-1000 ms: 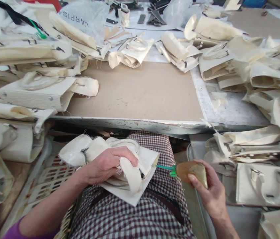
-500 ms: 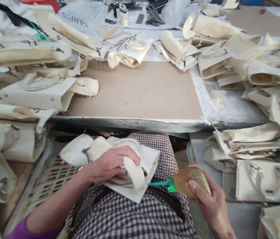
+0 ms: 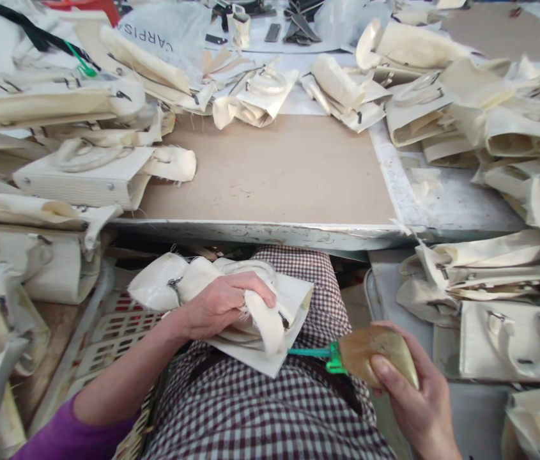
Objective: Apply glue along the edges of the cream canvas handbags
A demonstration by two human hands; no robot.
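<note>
On my lap, over a checked apron [image 3: 250,409], rests a cream bag piece [image 3: 293,300] with a zipper, a handle and frayed fabric ends. My left hand [image 3: 226,303] is closed on its folded fabric, near the zipper. My right hand [image 3: 413,383] is wrapped round an amber squeeze bottle [image 3: 370,351] with a green clip and a thin teal nozzle [image 3: 310,352]. The nozzle points left, and its tip is at the right edge of the bag piece; whether it touches cannot be told.
Beyond my lap stands a worktable [image 3: 270,172] with a brown board. Cream bags [image 3: 82,169] lie piled at left, and more bags [image 3: 519,338] at right. A white perforated crate [image 3: 116,319] is beside my left arm. A plastic bag [image 3: 159,35] lies at the back.
The view has shifted slightly, so most things appear a little further right and higher. Both hands keep their holds, and the bottle appears slightly further right.
</note>
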